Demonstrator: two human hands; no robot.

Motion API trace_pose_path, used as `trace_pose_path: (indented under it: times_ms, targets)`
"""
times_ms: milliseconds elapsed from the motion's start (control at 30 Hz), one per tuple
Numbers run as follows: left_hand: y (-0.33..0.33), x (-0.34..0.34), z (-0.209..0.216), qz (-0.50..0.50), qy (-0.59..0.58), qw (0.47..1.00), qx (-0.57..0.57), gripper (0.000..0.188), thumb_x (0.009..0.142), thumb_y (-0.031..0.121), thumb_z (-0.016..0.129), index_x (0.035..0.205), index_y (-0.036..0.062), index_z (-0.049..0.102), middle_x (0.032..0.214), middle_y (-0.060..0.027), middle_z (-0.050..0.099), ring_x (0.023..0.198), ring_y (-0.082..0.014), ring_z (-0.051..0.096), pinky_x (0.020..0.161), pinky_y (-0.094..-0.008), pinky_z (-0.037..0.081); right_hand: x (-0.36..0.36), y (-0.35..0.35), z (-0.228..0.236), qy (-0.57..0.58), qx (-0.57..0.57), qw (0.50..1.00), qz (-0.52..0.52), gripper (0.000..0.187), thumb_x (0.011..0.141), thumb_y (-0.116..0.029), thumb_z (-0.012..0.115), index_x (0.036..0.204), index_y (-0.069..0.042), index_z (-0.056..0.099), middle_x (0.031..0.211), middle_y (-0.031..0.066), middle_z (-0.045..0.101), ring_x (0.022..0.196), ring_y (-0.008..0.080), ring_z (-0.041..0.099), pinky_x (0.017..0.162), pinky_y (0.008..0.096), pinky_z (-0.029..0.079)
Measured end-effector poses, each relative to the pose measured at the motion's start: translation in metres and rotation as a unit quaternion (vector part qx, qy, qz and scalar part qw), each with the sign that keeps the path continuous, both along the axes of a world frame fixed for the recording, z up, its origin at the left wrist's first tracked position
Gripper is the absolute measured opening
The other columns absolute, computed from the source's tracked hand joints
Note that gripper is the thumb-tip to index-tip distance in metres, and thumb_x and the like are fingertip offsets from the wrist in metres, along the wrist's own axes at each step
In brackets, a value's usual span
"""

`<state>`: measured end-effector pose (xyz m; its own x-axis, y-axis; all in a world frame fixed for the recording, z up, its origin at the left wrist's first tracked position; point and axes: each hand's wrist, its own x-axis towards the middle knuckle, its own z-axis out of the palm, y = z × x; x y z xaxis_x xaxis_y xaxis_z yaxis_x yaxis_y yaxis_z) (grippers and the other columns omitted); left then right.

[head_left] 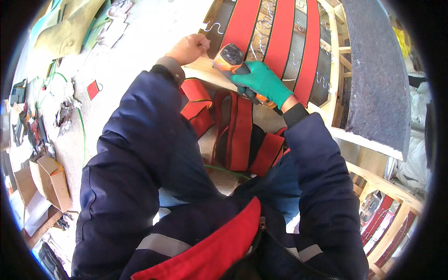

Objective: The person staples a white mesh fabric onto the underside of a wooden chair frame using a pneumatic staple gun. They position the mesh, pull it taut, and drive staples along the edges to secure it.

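Observation:
My bare left hand (189, 49) is at the near left corner of a wooden frame (207, 70), its fingers curled closed; what they hold, if anything, is hidden. In a green glove, my right hand (267, 80) grips an orange-and-black staple gun (228, 57) over the near rail. Its dark end lies just right of my left hand. Wide red webbing straps (280, 39) with dark edges run lengthwise over the frame, with wavy metal springs (214, 28) showing beside them. Loose red webbing (240, 135) hangs in folds below the rail, between my knees.
A grey padded panel (378, 79) covers the frame's right side. Another wooden frame (396, 200) with red straps stands at lower right. Left are cardboard boxes (50, 182), a green hose (83, 135), a red webbing scrap (93, 89) and foam pieces (67, 32).

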<state>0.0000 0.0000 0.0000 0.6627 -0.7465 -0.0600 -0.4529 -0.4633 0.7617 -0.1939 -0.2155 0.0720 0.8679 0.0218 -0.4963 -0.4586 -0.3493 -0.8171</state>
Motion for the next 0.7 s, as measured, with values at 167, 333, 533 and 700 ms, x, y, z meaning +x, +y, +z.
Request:
trace_pose_path:
  times_ms: [167,333,533,700]
  targets:
    - [0.009,-0.005,-0.004,-0.075,-0.068,0.991,-0.083,0.017,0.1,0.019,0.066,0.098,0.0021,0.07,0.106,-0.0138,0.07,0.097,-0.0288,0.069,0.089,-0.0401,0.056,-0.015,-0.041,0.029,-0.012,0.08,0.996,-0.026,0.03,0.093,-0.029,0.076,0.103,-0.002,0.071,0.08,0.0064,0.071,0.06,0.012,0.065,0.056,0.0269,0.05]
    - [0.024,-0.026,0.009,-0.135,-0.163,0.977,0.019,0.042,0.09,0.004,0.072,0.131,0.008,0.061,0.134,-0.013,0.058,0.127,-0.0346,0.056,0.109,-0.0438,0.047,-0.037,-0.096,0.065,-0.055,-0.026,0.995,-0.074,0.037,0.095,-0.036,0.075,0.101,0.001,0.068,0.08,0.0058,0.068,0.061,0.0127,0.063,0.058,0.0287,0.049]
    - [0.022,-0.028,0.014,-0.145,-0.196,0.966,0.091,0.058,0.087,0.004,0.075,0.141,0.0112,0.056,0.15,-0.0153,0.052,0.141,-0.0397,0.045,0.117,-0.0491,0.04,-0.077,-0.119,0.157,0.014,0.009,0.978,-0.21,0.03,0.099,-0.028,0.07,0.114,-0.001,0.066,0.084,0.0035,0.064,0.066,0.0105,0.056,0.058,0.0252,0.044]
    - [0.005,-0.033,0.023,-0.127,-0.214,0.96,0.132,0.063,0.085,0.004,0.076,0.143,0.0166,0.054,0.15,-0.0116,0.05,0.134,-0.0413,0.05,0.112,-0.0509,0.046,-0.138,-0.137,0.204,-0.075,0.013,0.959,-0.272,0.036,0.101,-0.029,0.067,0.121,0.0,0.062,0.099,0.0089,0.067,0.082,0.0163,0.064,0.074,0.0312,0.054]
